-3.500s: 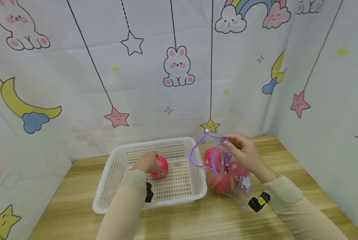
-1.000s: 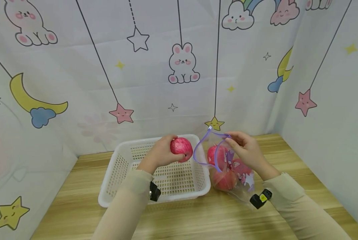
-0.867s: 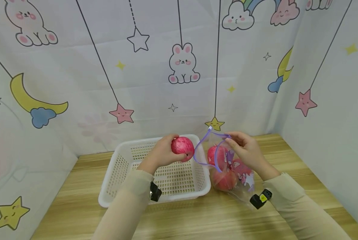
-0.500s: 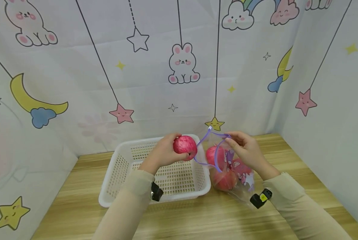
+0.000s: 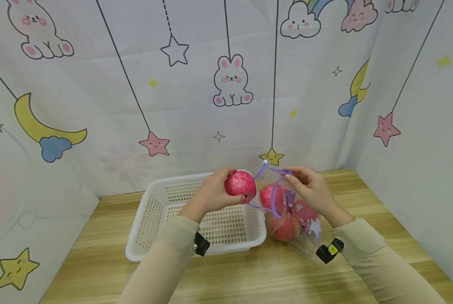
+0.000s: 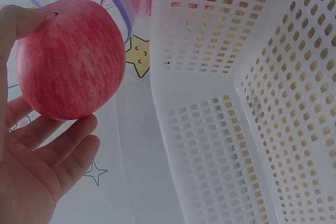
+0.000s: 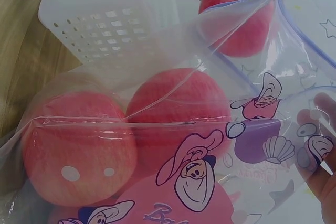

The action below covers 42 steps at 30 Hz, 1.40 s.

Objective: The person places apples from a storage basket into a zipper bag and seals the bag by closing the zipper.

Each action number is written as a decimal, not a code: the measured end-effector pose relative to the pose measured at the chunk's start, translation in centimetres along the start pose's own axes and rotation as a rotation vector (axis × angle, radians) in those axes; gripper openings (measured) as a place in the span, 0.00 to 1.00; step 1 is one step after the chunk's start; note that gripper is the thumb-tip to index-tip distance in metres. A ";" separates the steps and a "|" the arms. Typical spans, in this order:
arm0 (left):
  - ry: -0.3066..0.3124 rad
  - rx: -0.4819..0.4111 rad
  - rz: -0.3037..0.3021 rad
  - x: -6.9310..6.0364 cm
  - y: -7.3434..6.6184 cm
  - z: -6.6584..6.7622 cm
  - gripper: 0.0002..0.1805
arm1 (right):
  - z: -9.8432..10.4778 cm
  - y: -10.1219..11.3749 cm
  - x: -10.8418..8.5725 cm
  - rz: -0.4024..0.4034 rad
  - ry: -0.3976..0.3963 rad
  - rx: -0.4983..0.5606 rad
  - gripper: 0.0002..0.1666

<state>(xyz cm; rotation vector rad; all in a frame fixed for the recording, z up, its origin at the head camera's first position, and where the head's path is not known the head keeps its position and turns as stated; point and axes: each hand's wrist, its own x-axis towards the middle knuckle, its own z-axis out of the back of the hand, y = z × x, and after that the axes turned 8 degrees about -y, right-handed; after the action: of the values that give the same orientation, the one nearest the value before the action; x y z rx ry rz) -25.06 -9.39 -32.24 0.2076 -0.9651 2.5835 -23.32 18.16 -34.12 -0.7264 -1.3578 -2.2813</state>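
Observation:
My left hand (image 5: 213, 192) grips a red streaked apple (image 5: 240, 186) between thumb and fingers. The apple is at the mouth of a clear zip bag (image 5: 275, 213), whose purple-edged opening faces left. In the left wrist view, the apple (image 6: 72, 59) overlaps the purple zip edge, with fingertips under it. My right hand (image 5: 313, 193) pinches the bag's upper rim and holds the mouth apart. Inside the bag, several apples (image 7: 79, 148) sit behind printed cartoon figures, as the right wrist view shows. Part of the right hand is hidden behind the film there.
A white perforated plastic basket (image 5: 196, 253) stands on the wooden table (image 5: 226, 278), left of the bag and below my left forearm. Behind the table hangs a white cloth (image 5: 188, 118) printed with bunnies, stars and moons. Another cloth side closes in on the right.
My left hand has lifted the apple from inside the basket and carried it right, up to the bag's mouth. The right hand has stayed at the bag's rim.

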 end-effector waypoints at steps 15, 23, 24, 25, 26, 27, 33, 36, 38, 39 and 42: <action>0.039 -0.029 -0.036 0.0 -0.8 -0.9 0.39 | 0.0 0.0 0.0 -0.009 -0.003 -0.008 0.13; 0.056 -0.001 -0.097 0.0 -1.3 -1.5 0.37 | 0.0 -0.1 0.0 0.009 -0.011 0.020 0.13; 0.055 0.011 -0.106 0.0 -1.4 -1.5 0.37 | 0.0 -0.1 0.0 0.008 -0.011 0.023 0.13; 0.053 0.029 -0.117 0.0 -1.4 -1.6 0.37 | 0.0 0.0 0.0 0.008 -0.011 0.022 0.13; 0.053 0.043 -0.125 0.0 -1.5 -1.7 0.37 | 0.0 0.0 0.0 0.009 -0.011 0.022 0.13; 0.055 0.053 -0.129 -0.1 -1.5 -1.8 0.38 | 0.0 0.0 0.0 0.010 -0.010 0.020 0.13; 0.052 0.068 -0.157 -0.1 -1.9 -2.4 0.40 | 0.0 -0.1 0.0 0.009 -0.009 0.013 0.13; 0.058 0.057 -0.151 -0.1 -2.0 -2.6 0.41 | 0.0 0.0 0.0 0.006 -0.006 0.020 0.13; 0.064 0.056 -0.144 -0.2 -2.2 -2.7 0.41 | 0.1 0.1 0.0 0.009 -0.004 0.030 0.13; 0.068 0.056 -0.140 -0.2 -2.2 -2.8 0.42 | 0.1 0.1 0.0 0.008 -0.002 0.035 0.13; 0.079 0.053 -0.128 -0.2 -2.3 -3.0 0.42 | 0.1 0.1 -0.1 0.008 0.001 0.036 0.13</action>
<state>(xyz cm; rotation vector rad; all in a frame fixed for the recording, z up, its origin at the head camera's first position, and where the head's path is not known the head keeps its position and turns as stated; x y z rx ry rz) -23.96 -5.87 -33.15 0.1734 -0.8289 2.4822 -23.16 18.22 -34.00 -0.7174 -1.3890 -2.2453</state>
